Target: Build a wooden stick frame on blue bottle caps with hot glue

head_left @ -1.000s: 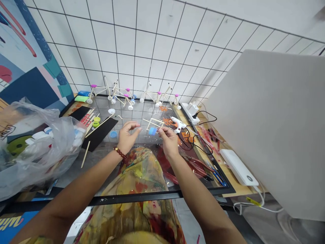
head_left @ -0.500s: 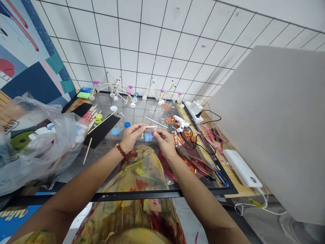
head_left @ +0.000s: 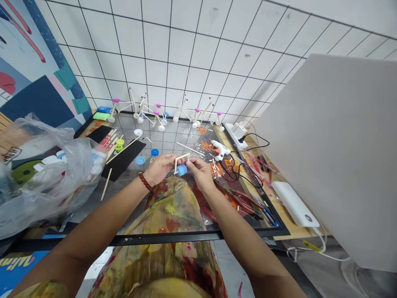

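Wht power strip nr tiled wall; wht device w/ cable beside grey panel; mural far L.

The plastic bag at nine o'clock and pale panel at three run out of view; joints on the stick frame blur.

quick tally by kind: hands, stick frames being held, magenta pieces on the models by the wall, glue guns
Hands (left hand, right hand): 2
Held stick frame: 1
Magenta pieces: 5
Glue gun: 1
Total: 9
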A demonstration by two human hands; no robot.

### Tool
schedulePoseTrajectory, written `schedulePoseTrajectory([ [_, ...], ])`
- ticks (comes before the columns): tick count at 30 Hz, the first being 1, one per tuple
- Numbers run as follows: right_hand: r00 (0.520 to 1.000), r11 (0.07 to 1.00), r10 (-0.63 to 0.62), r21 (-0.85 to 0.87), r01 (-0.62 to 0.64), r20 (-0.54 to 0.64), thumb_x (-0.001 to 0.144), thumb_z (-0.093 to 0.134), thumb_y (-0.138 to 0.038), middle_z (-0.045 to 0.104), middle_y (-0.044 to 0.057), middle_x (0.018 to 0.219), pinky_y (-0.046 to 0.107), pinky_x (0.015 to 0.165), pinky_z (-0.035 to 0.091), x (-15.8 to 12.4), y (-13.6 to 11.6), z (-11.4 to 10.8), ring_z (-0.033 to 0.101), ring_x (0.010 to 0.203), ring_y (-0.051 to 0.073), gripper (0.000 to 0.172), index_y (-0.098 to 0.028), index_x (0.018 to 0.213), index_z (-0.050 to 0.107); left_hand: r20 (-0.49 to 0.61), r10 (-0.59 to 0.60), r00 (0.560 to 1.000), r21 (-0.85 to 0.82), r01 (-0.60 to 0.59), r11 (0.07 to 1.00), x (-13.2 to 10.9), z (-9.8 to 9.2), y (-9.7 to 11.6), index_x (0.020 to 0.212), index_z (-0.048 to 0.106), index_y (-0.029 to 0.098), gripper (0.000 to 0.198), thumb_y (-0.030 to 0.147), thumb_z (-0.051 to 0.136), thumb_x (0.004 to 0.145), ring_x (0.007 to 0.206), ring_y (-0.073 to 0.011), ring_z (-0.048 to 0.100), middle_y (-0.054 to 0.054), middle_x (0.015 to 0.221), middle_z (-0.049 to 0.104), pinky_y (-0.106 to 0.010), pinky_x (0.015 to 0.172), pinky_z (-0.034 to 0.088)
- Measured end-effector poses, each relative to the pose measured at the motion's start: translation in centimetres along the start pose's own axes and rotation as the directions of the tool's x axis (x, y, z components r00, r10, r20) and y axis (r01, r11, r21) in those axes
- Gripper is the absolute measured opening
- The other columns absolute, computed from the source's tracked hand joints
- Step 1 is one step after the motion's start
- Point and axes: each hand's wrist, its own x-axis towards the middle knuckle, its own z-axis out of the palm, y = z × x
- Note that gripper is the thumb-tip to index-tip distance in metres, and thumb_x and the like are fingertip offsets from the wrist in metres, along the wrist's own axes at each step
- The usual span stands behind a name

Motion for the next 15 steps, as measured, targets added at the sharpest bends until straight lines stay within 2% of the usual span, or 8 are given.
schedulePoseTrajectory([
  [3,1.000,1.000,0.001,-0.020,-0.001,-0.012,0.073,0.075,-0.047,0.064,-0.001,0.071,0.030,0.068,0.045,0.0,0.0,0.0,0.053,0.064,0.014,0.025,-0.023,0.078,0.070,-0.051,0.009,0.999,-0.017,-0.010,1.000,0.1,0.0,-0.2,0.071,0.072,0.014,0.030,0.039,0.085,0.063,0.077,-0.0179,0.065,-0.007,0.079,0.071,-0.028,0.072,0.048],
  [5,1.000,1.000,-0.004,-0.028,0.003,-0.027,0.072,0.075,-0.046,0.063,-0.002,0.070,0.029,0.066,0.043,0.0,0.0,0.1,0.051,0.063,0.014,0.025,-0.022,0.077,0.069,-0.158,0.021,0.987,-0.025,-0.026,0.999,0.3,0.0,-0.5,0.079,0.071,0.014,0.035,0.041,0.086,0.061,0.074,-0.0162,0.065,-0.004,0.075,0.069,-0.027,0.072,0.048],
  [7,0.999,0.999,-0.008,-0.032,0.007,-0.038,0.072,0.075,-0.044,0.063,-0.002,0.070,0.028,0.066,0.042,-0.1,0.0,0.2,0.051,0.063,0.014,0.024,-0.022,0.076,0.068,-0.308,0.062,0.950,0.003,-0.065,0.998,0.6,-0.2,-0.8,0.078,0.069,0.015,0.037,0.041,0.086,0.060,0.070,-0.0135,0.063,-0.001,0.072,0.066,-0.026,0.072,0.048],
  [9,0.998,0.999,-0.013,-0.033,0.011,-0.053,0.072,0.075,-0.043,0.063,-0.002,0.071,0.028,0.066,0.042,0.0,0.1,0.2,0.051,0.064,0.013,0.023,-0.022,0.076,0.067,-0.459,0.113,0.881,0.051,-0.101,0.994,1.1,-0.7,-1.0,0.072,0.064,0.015,0.035,0.041,0.084,0.060,0.066,-0.0111,0.060,0.000,0.071,0.064,-0.026,0.070,0.048],
  [12,0.993,0.999,-0.021,-0.039,0.016,-0.118,0.072,0.074,-0.044,0.062,-0.002,0.069,0.027,0.064,0.042,0.2,0.2,0.1,0.050,0.062,0.013,0.024,-0.021,0.077,0.067,-0.645,0.184,0.742,0.114,-0.144,0.983,1.8,-2.1,-0.7,0.068,0.057,0.016,0.034,0.039,0.081,0.061,0.061,-0.0089,0.056,0.002,0.070,0.060,-0.024,0.065,0.046],
  [14,0.985,0.999,-0.030,-0.043,0.023,-0.172,0.072,0.074,-0.045,0.061,-0.002,0.069,0.027,0.063,0.042,0.4,0.2,0.0,0.050,0.061,0.013,0.026,-0.021,0.077,0.066,-0.709,0.262,0.655,0.185,-0.186,0.965,2.1,-2.8,-0.5,0.073,0.056,0.017,0.036,0.031,0.083,0.055,0.061,-0.0077,0.054,0.003,0.073,0.059,-0.022,0.063,0.044],
  [15,0.981,0.998,-0.037,-0.048,0.028,-0.192,0.072,0.074,-0.046,0.062,-0.002,0.069,0.027,0.063,0.043,0.5,0.2,-0.1,0.051,0.062,0.013,0.027,-0.021,0.078,0.066,-0.713,0.300,0.633,0.224,-0.200,0.954,2.2,-3.0,-0.4,0.076,0.056,0.017,0.039,0.025,0.085,0.050,0.063,-0.0075,0.053,0.003,0.076,0.059,-0.022,0.064,0.044],
])
